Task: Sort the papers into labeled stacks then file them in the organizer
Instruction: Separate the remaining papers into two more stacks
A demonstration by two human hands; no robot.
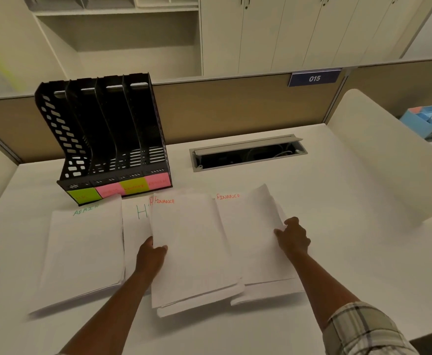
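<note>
Two Finance stacks lie side by side on the desk (325, 190), long axes toward the organizer (112, 139). Left hand (151, 257) pinches the middle stack (194, 247); right hand (293, 235) grips the right stack (255, 237) edge, fingers curled.

White labeled stacks (191, 247) before black organizer (107, 139)

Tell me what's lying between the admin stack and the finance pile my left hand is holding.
In the head view, a sheet marked with a green H lies between the ADMIN stack and the FINANCE pile, partly covered by that pile.
</note>
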